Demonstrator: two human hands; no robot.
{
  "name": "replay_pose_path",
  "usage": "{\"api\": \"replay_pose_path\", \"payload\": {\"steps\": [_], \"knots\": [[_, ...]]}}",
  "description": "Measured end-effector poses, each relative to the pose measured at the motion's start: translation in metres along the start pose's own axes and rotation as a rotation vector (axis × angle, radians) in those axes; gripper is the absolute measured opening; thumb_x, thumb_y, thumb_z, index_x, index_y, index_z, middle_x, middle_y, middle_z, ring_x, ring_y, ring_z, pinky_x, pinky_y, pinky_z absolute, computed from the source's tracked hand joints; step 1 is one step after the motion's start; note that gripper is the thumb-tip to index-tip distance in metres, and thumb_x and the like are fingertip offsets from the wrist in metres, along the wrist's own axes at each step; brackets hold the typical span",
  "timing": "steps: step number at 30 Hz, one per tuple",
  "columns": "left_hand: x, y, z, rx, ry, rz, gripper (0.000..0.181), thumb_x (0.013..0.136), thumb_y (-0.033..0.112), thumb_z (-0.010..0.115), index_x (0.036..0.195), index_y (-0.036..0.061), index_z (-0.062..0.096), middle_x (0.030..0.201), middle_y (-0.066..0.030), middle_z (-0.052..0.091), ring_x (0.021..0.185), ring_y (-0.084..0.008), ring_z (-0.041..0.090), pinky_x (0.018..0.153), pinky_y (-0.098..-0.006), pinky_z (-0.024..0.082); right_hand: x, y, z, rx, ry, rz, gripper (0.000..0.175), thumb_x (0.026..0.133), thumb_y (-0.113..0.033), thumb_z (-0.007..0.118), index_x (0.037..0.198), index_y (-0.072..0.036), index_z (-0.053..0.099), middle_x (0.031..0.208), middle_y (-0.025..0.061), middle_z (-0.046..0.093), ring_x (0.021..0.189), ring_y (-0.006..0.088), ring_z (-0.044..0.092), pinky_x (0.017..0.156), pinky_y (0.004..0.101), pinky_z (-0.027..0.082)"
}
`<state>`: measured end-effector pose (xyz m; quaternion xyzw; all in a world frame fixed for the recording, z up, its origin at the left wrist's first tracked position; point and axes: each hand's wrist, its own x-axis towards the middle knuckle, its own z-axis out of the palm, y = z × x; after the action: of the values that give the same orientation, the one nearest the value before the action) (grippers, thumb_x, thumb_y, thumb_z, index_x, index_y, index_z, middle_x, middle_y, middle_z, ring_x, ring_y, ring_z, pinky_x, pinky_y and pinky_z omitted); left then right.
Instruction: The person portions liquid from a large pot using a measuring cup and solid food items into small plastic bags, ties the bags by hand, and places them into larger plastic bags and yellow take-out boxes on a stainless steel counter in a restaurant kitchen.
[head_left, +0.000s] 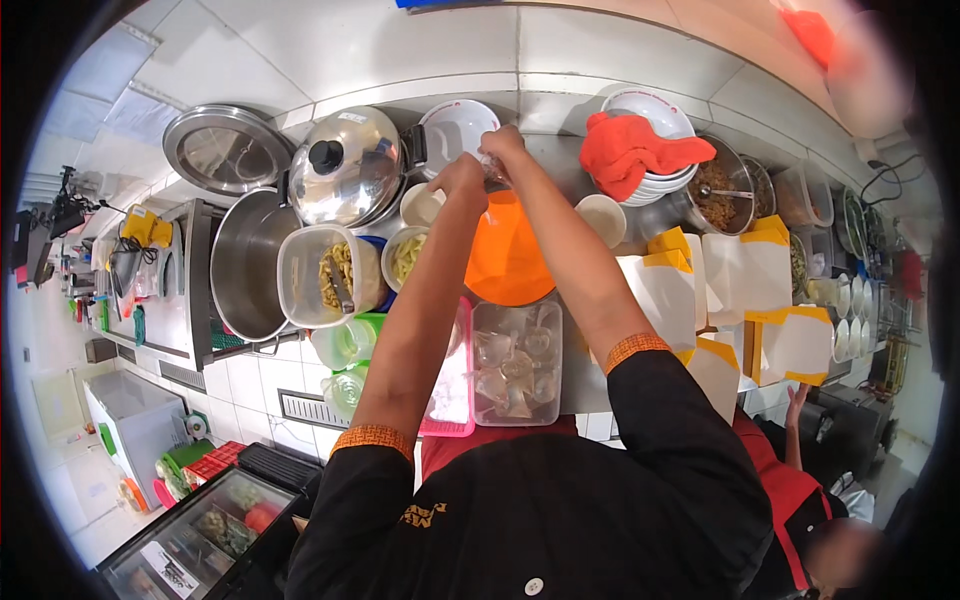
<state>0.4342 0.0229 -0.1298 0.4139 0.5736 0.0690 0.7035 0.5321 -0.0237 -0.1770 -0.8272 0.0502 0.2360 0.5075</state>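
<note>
My left hand (459, 177) and my right hand (502, 145) are close together at the back of the steel counter. Between them is a small clear plastic bag (495, 170), pinched by the fingers of both; its contents are hard to make out. Just below the hands lies a round orange bowl or plate (510, 255), partly behind my forearms. A large white bowl (452, 131) leans at the wall behind my left hand. Nearer my body, a clear plastic container (553, 405) holds several knotted clear bags (517, 367). A small cream bowl (420, 205) sits beside my left wrist.
Left are a lidded pot (349, 176), a deep steel pot (244, 262) and a tub (294, 289) of brown food with tongs. At right, a red cloth (637, 150) covers stacked bowls near open paper boxes (660, 296). Another person's hand (796, 401) shows lower right.
</note>
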Motion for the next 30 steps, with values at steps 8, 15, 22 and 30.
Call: {"api": "replay_pose_path", "payload": {"steps": [8,15,22,30], "knots": [[-0.002,-0.003,0.006,0.389,-0.218,0.033,0.057,0.087,0.018,0.058,0.129,-0.0038,0.027,0.099,-0.0186,0.056,0.062,-0.0193,0.054,0.042,-0.0320,0.033,-0.056,0.003,-0.059,0.159,0.208,0.217,0.041,0.071,-0.012,0.061,0.107,0.008,0.066,0.115,0.0282,0.064,0.110,0.0407,0.062,0.094,0.0434,0.050],[0.022,-0.022,0.035,0.390,-0.328,0.272,0.062,0.079,0.013,0.058,0.123,-0.0159,0.026,0.098,-0.0260,0.058,0.062,-0.0287,0.062,0.050,-0.0395,0.052,-0.117,0.035,-0.127,0.165,0.280,-0.236,0.042,0.076,-0.030,0.069,0.102,0.003,0.067,0.101,0.0210,0.070,0.101,0.0334,0.066,0.083,0.0384,0.051],[0.032,-0.031,0.059,0.579,-0.794,0.472,0.015,0.080,0.013,0.054,0.081,-0.0005,0.062,0.062,-0.0098,0.057,0.050,-0.0214,0.057,0.039,-0.0338,0.038,-0.173,0.120,-0.203,0.066,0.475,-0.138,0.037,0.080,-0.018,0.069,0.111,0.001,0.064,0.097,0.0160,0.068,0.091,0.0309,0.066,0.083,0.0400,0.050],[-0.029,-0.028,0.068,0.623,-0.645,0.205,0.034,0.087,0.030,0.055,0.082,-0.0031,0.061,0.063,-0.0139,0.059,0.058,-0.0252,0.060,0.050,-0.0391,0.043,-0.238,0.067,-0.194,0.156,0.623,-0.361,0.023,0.086,-0.017,0.067,0.100,0.001,0.069,0.082,0.0078,0.068,0.075,0.0157,0.061,0.071,0.0292,0.049]]}}
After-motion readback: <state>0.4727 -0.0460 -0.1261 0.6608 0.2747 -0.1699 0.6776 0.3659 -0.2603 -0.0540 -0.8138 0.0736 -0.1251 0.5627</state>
